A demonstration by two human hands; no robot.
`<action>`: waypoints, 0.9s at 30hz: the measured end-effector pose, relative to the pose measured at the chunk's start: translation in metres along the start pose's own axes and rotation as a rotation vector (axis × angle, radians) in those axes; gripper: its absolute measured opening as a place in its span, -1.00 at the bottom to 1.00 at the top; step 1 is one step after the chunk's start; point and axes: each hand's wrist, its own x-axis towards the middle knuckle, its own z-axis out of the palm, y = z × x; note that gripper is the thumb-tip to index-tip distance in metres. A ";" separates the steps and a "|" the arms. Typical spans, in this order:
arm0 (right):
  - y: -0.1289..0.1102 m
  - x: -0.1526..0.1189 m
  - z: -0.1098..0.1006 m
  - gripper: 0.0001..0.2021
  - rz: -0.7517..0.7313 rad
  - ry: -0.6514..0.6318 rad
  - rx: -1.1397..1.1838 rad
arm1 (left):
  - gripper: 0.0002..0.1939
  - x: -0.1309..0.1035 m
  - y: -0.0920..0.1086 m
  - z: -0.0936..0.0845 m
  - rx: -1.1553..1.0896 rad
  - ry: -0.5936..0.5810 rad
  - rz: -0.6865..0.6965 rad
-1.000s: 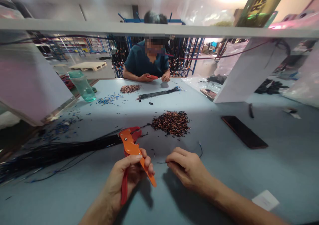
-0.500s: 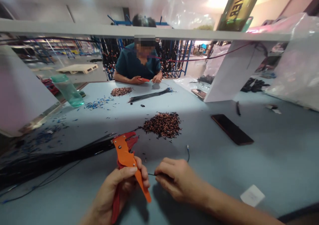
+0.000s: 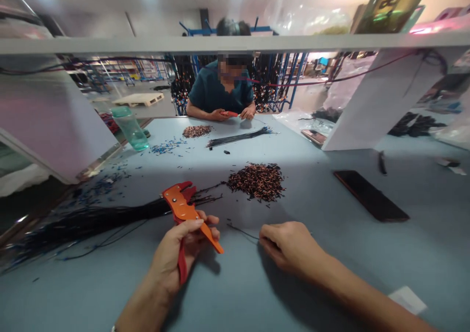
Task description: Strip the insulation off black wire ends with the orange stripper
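My left hand point(image 3: 183, 244) is closed around an orange and red wire stripper point(image 3: 181, 207), its red jaws pointing away from me. The tool's handles stand apart. To the right, my right hand point(image 3: 286, 244) pinches a thin black wire point(image 3: 242, 230), whose free end points left toward the stripper. A bundle of black wires point(image 3: 110, 222) lies on the table behind and left of the tool. Beyond my hands is a pile of short cut wire ends, black and copper coloured point(image 3: 257, 181).
A dark phone point(image 3: 370, 195) lies at the right, a white paper piece point(image 3: 408, 298) nearer me. Across the table point(image 3: 235, 283) a co-worker point(image 3: 220, 92) holds a red tool. A green bottle point(image 3: 130, 129) stands at the left by blue scraps point(image 3: 167, 147). A shelf point(image 3: 235, 44) spans overhead.
My right hand has moved away from the stripper with the wire, whose left end now shows free. My left hand still holds the stripper. The view has swung left.
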 end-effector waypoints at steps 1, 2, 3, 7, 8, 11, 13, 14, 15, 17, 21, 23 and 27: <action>0.003 0.000 0.001 -0.80 0.052 0.019 -0.038 | -0.90 0.001 0.000 -0.001 -0.013 -0.006 -0.009; 0.007 0.001 0.001 -0.80 0.106 0.048 -0.067 | -0.90 0.002 0.000 -0.002 -0.028 -0.018 -0.023; 0.011 0.001 0.001 -0.79 0.156 0.087 -0.081 | -0.90 0.002 -0.001 -0.002 -0.042 -0.030 -0.035; 0.016 0.002 0.000 -0.77 0.195 0.210 0.020 | -0.91 0.003 -0.002 -0.003 -0.091 -0.030 -0.045; 0.013 0.002 0.000 -0.78 0.160 0.206 0.055 | -0.91 0.003 -0.002 -0.003 -0.102 -0.025 -0.040; -0.003 0.002 0.005 -0.80 0.053 0.128 0.095 | -0.91 0.003 -0.002 -0.002 -0.122 -0.022 -0.034; -0.012 0.004 0.009 -0.81 0.058 0.076 0.051 | -0.91 0.004 -0.002 -0.001 -0.119 -0.024 -0.050; -0.014 0.006 0.010 -0.81 0.091 0.061 0.014 | -0.91 0.004 -0.003 -0.001 -0.117 -0.028 -0.061; -0.014 0.008 0.010 -0.80 0.134 0.052 -0.023 | -0.91 0.004 -0.003 -0.001 -0.116 -0.034 -0.071; -0.009 0.012 0.008 -0.78 0.226 0.059 -0.080 | -0.91 0.004 -0.005 -0.001 -0.119 -0.047 -0.085; 0.004 0.016 0.000 -0.75 0.344 0.110 -0.112 | -0.92 0.003 -0.008 -0.002 -0.127 -0.085 -0.086; 0.003 0.015 -0.002 -0.75 0.347 0.115 -0.106 | -0.91 0.004 -0.008 -0.003 -0.133 -0.098 -0.084; -0.004 0.015 0.002 -0.77 0.238 0.074 -0.089 | -0.89 0.006 -0.010 -0.004 -0.130 -0.113 -0.104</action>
